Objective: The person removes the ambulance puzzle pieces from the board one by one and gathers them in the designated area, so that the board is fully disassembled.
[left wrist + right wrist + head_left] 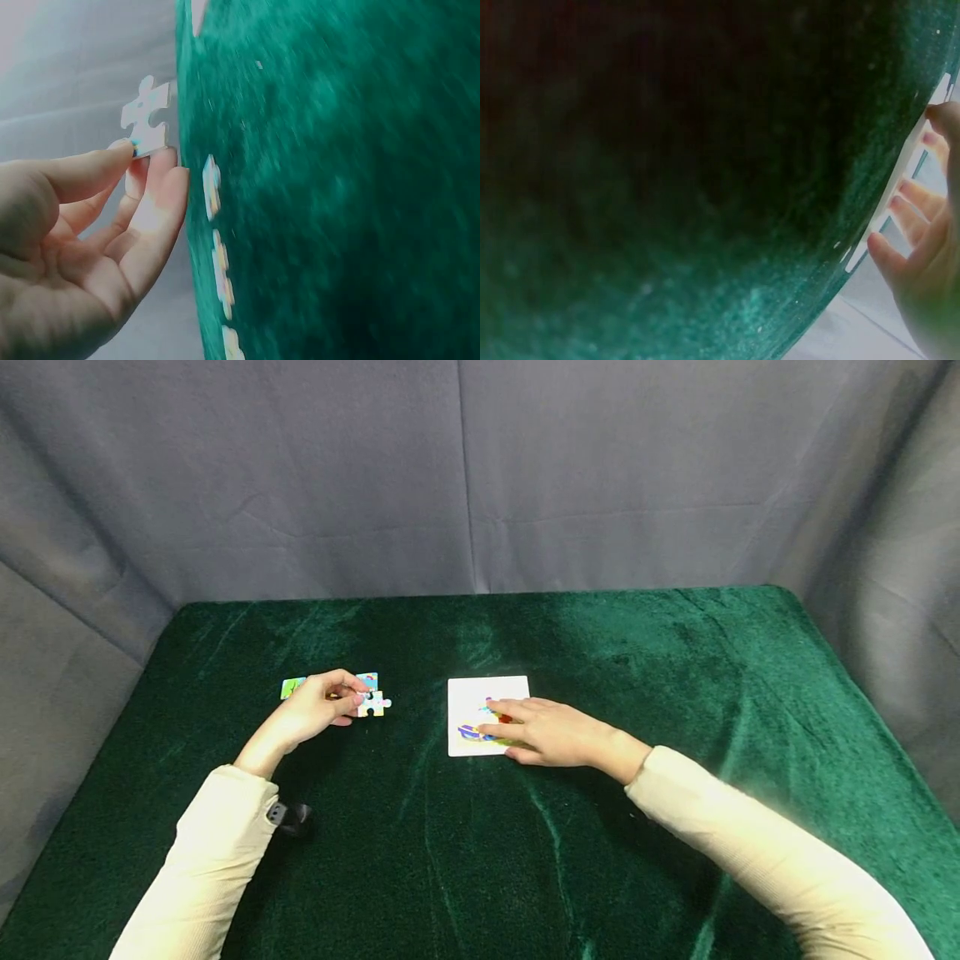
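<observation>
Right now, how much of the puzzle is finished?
Only a little. A few coloured pieces already lie on the white board, under the right hand resting there. The left hand pinches one puzzle piece lifted off the green cloth. The loose pieces beside it remain to be placed, and much of the board is bare.

- No words, numbers or signs can be read anywhere.
- The white board [487,693] near the middle shows only colored pictures, no letters.

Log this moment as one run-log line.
left hand: pinches puzzle piece | right hand: rests on white board | green cloth
</observation>
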The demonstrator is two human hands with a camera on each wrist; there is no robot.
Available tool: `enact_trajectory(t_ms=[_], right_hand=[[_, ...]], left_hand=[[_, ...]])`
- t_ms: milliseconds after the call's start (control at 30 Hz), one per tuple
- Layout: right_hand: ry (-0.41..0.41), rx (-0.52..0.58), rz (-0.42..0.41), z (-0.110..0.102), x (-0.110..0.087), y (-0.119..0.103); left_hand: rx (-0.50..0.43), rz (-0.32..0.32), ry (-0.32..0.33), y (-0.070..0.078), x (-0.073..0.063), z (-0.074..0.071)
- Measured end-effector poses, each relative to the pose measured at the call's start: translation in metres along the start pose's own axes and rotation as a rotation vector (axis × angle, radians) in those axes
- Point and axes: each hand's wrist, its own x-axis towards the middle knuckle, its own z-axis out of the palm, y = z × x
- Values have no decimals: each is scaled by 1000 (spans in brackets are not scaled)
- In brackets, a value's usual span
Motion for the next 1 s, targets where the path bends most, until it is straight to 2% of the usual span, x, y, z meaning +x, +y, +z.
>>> enact_trajectory(t_ms=[267, 467, 867, 1000], right_hand=[[-16, 0, 7, 2, 1, 1], [-32, 1, 15, 1, 0, 1], [-16, 0, 2, 1, -1, 1], [-4, -6, -4, 1, -1, 1]], left_hand=[[6, -27, 21, -15, -13, -16], [-1, -76, 40, -27, -19, -26], [-79, -116, 53, -47, -31, -46], [-79, -129, 58, -52, -33, -50]])
